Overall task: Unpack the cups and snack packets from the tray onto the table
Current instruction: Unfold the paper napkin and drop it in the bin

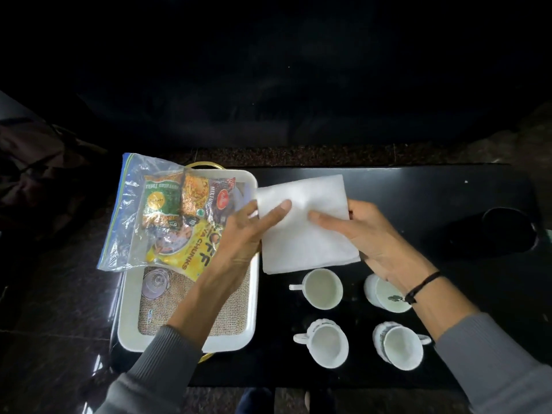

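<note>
I am holding a folded white napkin [304, 222] between both hands, just above the black table [418, 198] at the right edge of the tray [254, 294]. My left hand [239, 234] is pinching the napkin's left edge with the thumb on top, and my right hand [367, 231] is gripping its right side with the thumb pressing down on the soft, slightly quilted paper. I am judging that I am keeping it taut between two grips so it lands flat rather than crumpling, since the sheet is limp and light

Four white ceramic cups are sitting on the table to the right of the tray, in two rows: near left cup [325, 343], near right cup [400, 345], far left cup [321, 288], and far right cup [388, 294], partly hidden under my right wrist. They are glossy and rounded, with small handles

The snack packets [179, 210] are lying bunched inside a clear zip bag [125, 210], crinkly and shiny, resting across the tray's far end and overhanging its left rim. The tray is white plastic lined with coarse burlap [233, 312], where a small glass lid-like piece [153, 283] is sitting
</note>
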Tool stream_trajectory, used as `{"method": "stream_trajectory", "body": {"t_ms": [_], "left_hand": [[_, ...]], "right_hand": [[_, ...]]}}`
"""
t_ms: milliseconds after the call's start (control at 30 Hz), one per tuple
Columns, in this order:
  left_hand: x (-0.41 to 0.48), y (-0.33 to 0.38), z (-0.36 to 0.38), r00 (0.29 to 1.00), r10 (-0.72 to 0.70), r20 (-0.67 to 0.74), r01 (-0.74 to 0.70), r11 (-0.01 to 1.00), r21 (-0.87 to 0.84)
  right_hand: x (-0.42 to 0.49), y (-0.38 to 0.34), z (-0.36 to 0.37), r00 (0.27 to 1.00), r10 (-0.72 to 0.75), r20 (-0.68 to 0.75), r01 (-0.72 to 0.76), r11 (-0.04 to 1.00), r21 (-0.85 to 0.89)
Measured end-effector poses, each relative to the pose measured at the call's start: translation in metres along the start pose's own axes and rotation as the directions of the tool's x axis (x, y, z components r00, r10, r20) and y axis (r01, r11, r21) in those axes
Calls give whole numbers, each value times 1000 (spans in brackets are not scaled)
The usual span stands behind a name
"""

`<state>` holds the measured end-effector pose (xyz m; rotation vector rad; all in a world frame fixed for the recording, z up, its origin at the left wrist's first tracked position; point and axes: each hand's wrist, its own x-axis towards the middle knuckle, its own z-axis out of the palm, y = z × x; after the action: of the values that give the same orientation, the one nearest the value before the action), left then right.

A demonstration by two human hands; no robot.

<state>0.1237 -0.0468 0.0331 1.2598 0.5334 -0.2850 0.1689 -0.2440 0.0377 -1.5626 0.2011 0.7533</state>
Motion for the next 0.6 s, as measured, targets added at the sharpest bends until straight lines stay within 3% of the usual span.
{"method": "stream_trajectory", "body": {"t_ms": [267,433,600], "left_hand": [[-3,-23,47,982,-127,140,113,988,106],[-5,-28,85,964,-216,153,193,969,151],[-11,-31,132,935,-288,207,237,942,239]], "right_hand": [[-39,28,-49,992,14,-125,4,990,141],[-71,41,-89,972,32,-231,18,977,212],[-96,50,-121,930,117,-349,6,944,331]]}}
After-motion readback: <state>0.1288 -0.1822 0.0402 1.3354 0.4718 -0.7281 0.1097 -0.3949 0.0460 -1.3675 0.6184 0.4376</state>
